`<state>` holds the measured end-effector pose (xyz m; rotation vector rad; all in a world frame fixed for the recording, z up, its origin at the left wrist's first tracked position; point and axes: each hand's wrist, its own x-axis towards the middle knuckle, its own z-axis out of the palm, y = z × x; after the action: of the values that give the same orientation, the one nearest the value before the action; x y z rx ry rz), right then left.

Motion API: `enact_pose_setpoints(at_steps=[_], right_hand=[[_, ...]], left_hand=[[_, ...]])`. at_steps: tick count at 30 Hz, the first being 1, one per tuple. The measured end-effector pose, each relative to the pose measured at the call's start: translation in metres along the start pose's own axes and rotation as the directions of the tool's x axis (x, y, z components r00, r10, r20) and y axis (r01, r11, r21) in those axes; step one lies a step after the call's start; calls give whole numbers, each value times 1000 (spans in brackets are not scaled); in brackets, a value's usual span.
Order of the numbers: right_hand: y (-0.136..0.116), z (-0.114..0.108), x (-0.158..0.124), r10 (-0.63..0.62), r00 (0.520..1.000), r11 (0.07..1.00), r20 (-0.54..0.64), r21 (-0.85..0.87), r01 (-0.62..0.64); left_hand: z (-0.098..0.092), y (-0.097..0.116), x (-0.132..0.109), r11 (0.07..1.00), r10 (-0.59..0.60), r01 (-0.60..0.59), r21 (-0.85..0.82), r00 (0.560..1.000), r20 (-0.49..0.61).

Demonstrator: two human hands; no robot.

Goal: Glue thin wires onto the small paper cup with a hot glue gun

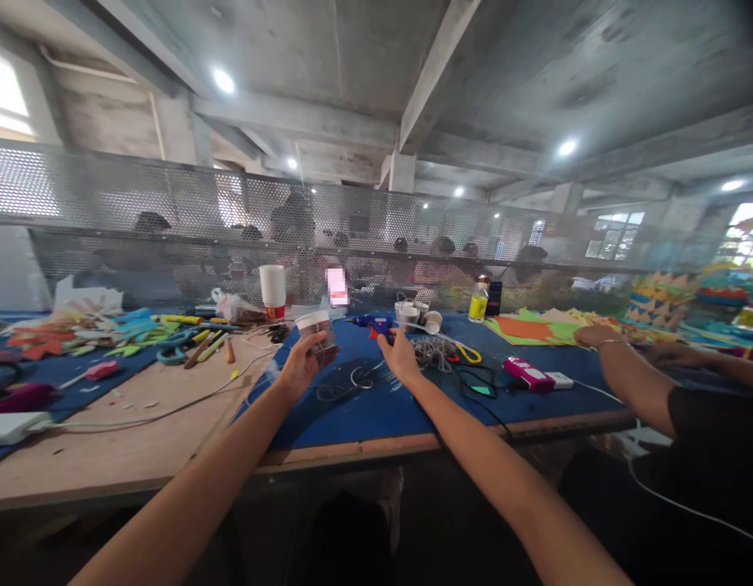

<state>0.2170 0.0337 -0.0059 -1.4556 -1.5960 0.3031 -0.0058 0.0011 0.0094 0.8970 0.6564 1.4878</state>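
My left hand point(306, 362) is closed around a paper cup point(313, 323) with a white rim; its lower side looks grey-brown, as if wrapped in cord. To the right, my right hand point(401, 356) grips a blue hot glue gun point(381, 322) with a red-orange trigger, its nozzle pointing left towards the cup. A clear glue stick trails from the back of the gun. Just beyond my right hand lies a tangle of grey cord point(435, 353), with several small white cups point(433, 322) behind it. Yellow-handled scissors point(470, 354) rest beside the cord.
A stack of paper cups point(273, 286) and a jar with yellow contents point(477, 301) stand at the back. Scissors with blue handles point(174, 346) and paper scraps lie left. A pink box point(527, 374) and a co-worker's arm point(632, 370) are right. Cables cross the table.
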Motion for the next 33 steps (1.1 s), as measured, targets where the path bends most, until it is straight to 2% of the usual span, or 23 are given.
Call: enact_pose_setpoints(at_steps=[3,6,9,11,19,25,29,33], right_hand=[[-2,-2,-3,-66,992,989,-107,123,79],[-6,-2,-6,-117,982,955,-149,254,152],[-9,-3,-6,-107,977,907,-183,386,171],[-9,-5,-5,-88,982,883,-165,444,153],[-12,-12,-5,-79,996,937,-49,338,91],[-13,-13,-6,-12,997,973,-82,230,30],[-13,-13,-3,-30,999,939,28,343,18],[-19,-13,-6,-69,997,882,30,468,47]], left_hand=[[-1,1,-1,1000,3,-3,-6,1000,13],[-1,2,-3,1000,-4,4,-6,1000,14],[-1,2,-4,1000,-28,28,-9,1000,0],[-1,2,-3,999,-36,36,-7,999,-9],[-1,-1,-2,998,-68,68,7,998,3],[3,0,-5,996,-81,82,36,996,-30],[4,0,-5,994,-95,97,51,995,-43],[3,-1,-4,994,-95,97,44,995,-30]])
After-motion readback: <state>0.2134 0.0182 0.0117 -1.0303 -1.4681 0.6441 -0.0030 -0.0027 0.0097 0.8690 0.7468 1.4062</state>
